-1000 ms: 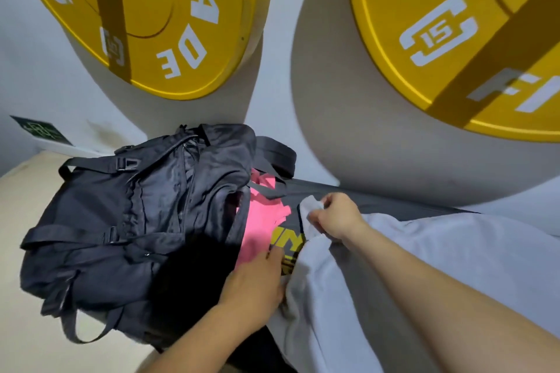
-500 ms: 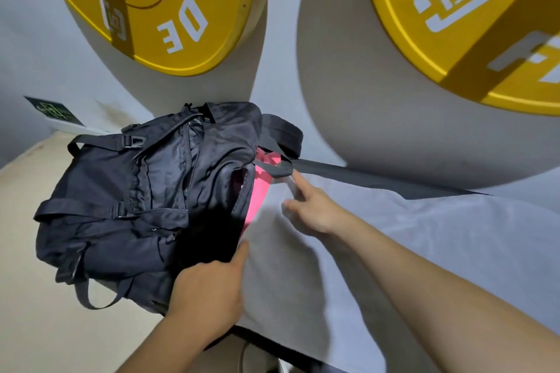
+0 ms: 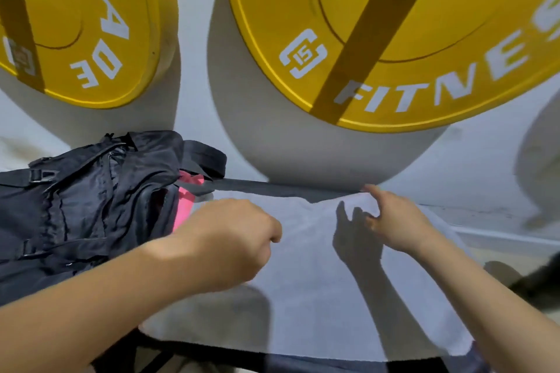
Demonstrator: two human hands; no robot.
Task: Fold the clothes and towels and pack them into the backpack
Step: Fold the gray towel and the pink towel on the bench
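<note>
One view to go on, the head camera, so here's my take. The towel (image 3: 318, 281) is the pale one, laid out flat in the middle and running from the backpack's mouth off to the right. The black backpack (image 3: 75, 215) lies on its side at the left, opening facing right, with a pink garment (image 3: 183, 212) showing inside. A black strap (image 3: 272, 189) from the bag runs along the towel's far edge. Can't tell if it's on top of the hem or just beside it.

The right hand (image 3: 397, 221) is at the far edge of the towel, thumb and fingers pinching the hem. The left hand (image 3: 230, 239) sits over the left part of the towel near the bag, fingers curled under. I can't tell whether it actually has cloth in them, since the knuckles hide it.

My read is that this is the start of folding the towel, with nothing folded yet. Tips:
- Get both hands on that far edge, well apart, and bring it toward you so the corners meet the near edge.
- Mind the strap, it could get dragged into the fold.
- There's a dark cloth (image 3: 318, 365) peeking out under the near edge, so lift only the towel layer.
- Smooth it flat before the second fold.
- Fold it narrow enough for the bag's mouth, since the pink thing takes up room in there.

The yellow weight plates (image 3: 394, 39) on the far wall aren't in the way.
</note>
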